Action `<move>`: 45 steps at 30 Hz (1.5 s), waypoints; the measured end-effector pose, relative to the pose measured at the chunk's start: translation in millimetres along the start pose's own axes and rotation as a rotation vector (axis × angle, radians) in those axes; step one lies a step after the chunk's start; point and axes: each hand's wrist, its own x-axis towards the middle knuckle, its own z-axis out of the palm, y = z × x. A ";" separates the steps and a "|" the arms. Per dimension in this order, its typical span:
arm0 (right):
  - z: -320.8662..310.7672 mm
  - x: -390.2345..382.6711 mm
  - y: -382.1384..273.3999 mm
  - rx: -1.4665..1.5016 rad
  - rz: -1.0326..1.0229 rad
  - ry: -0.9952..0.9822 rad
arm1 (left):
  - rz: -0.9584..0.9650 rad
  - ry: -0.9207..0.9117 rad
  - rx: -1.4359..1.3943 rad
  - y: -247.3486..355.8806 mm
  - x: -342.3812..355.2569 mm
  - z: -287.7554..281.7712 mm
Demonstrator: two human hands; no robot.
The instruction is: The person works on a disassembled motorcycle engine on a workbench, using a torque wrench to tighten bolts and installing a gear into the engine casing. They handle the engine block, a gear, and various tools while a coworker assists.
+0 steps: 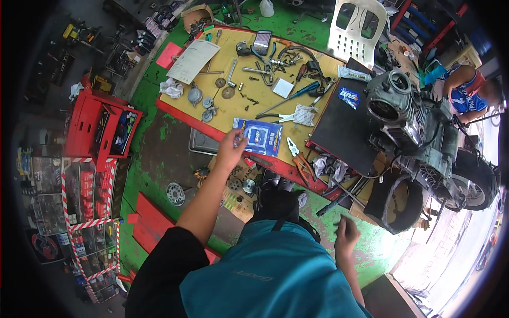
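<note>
My left hand point(231, 149) is closed on the left edge of a flat blue blister package point(258, 137) at the near edge of the yellow table top. My right hand point(347, 232) hangs low at my right side with its fingers curled, apart from the table; nothing shows in it. Just right of the package lie pliers with orange handles point(301, 160). Beyond it are a pair of pliers with pale jaws point(280, 116), a blue screwdriver point(303, 92) and a small white square pad point(283, 88). Small metal carburetor-like parts point(208, 107) rest to the left.
An engine point(395, 108) stands on a black-topped surface point(339, 124) at right, with a wheel point(472, 180) behind. A white plastic chair point(359, 29) is at the far side. A red tool cabinet point(87, 124) stands left. Metal parts point(241, 185) lie on the floor. Another person point(466, 93) sits far right.
</note>
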 end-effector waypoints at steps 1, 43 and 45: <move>-7.1 -11.1 9.2 -0.019 0.053 -0.027 | 0.000 0.017 0.006 -6.1 25.2 -0.2; -63.9 -112.8 132.2 0.001 0.558 0.100 | -0.092 0.103 0.291 -82.1 131.5 -3.6; -70.5 -117.8 148.3 0.007 0.568 0.058 | -0.099 0.096 0.286 -91.0 126.1 -4.7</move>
